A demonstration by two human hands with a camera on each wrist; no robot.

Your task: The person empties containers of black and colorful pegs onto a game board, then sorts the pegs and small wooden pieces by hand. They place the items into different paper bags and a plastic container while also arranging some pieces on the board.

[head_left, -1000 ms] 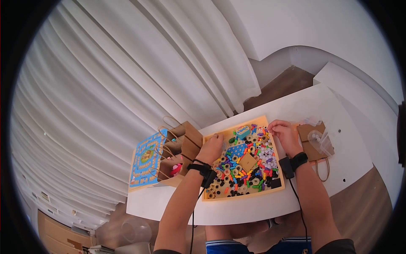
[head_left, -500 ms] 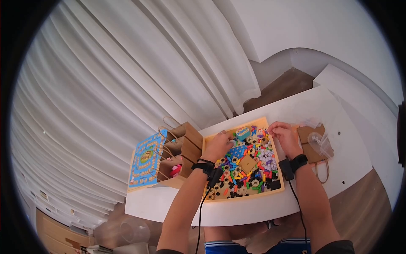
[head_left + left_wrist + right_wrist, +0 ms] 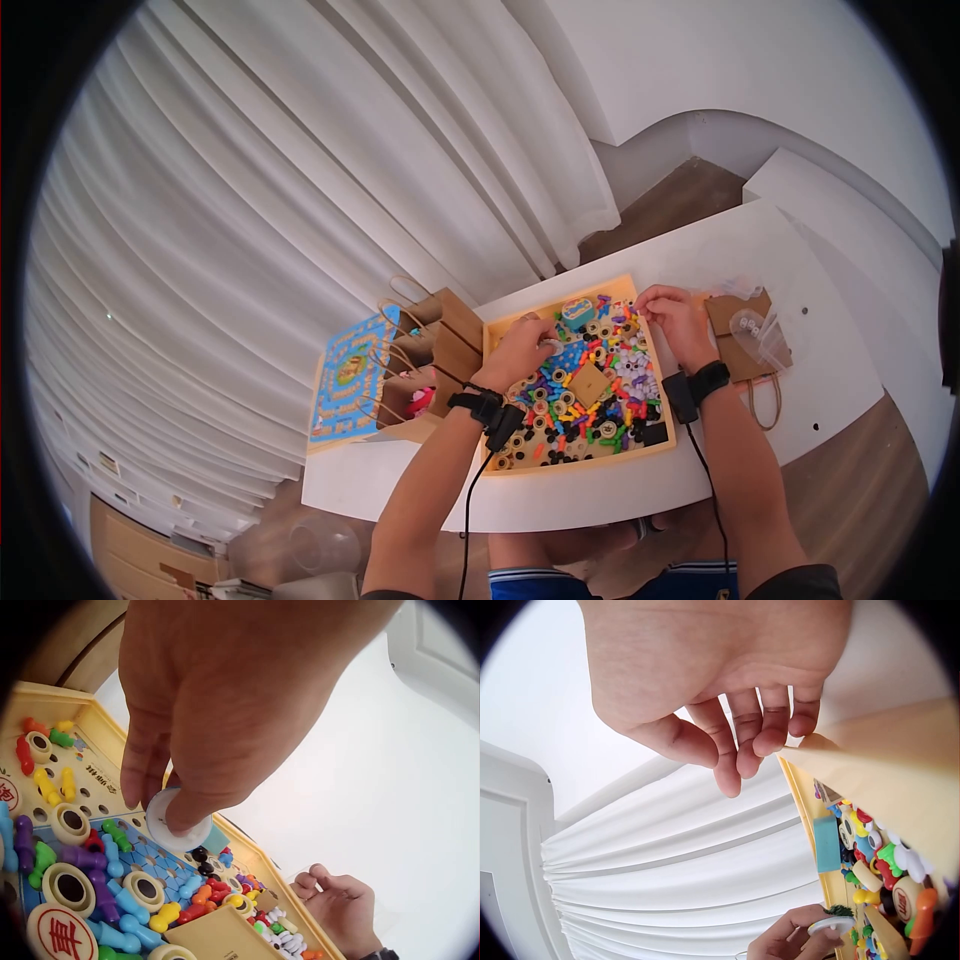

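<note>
My left hand point(image 3: 522, 350) is over the far left part of a shallow wooden tray point(image 3: 580, 467). It pinches a white round disc point(image 3: 166, 838), the thumb flat on its face. A dark green bristly bit point(image 3: 838, 909) shows at the disc's edge in the right wrist view. Beneath lie colourful pegs point(image 3: 135, 930) and round cream game pieces point(image 3: 70, 891), some with red characters. My right hand point(image 3: 678, 322) rests by the tray's right rim, its fingers loosely bent with nothing between them.
Brown paper bags point(image 3: 455, 345) and a blue maze-patterned board point(image 3: 345, 370) stand left of the tray. On the right lie a flattened paper bag point(image 3: 745, 365) and a clear plastic container point(image 3: 765, 345). A teal box point(image 3: 578, 312) and a wooden square point(image 3: 590, 383) sit among the pieces.
My left hand has moved rightward over the tray from its left side, and the white disc now shows in its fingers. The right hand has stayed at the right rim.
</note>
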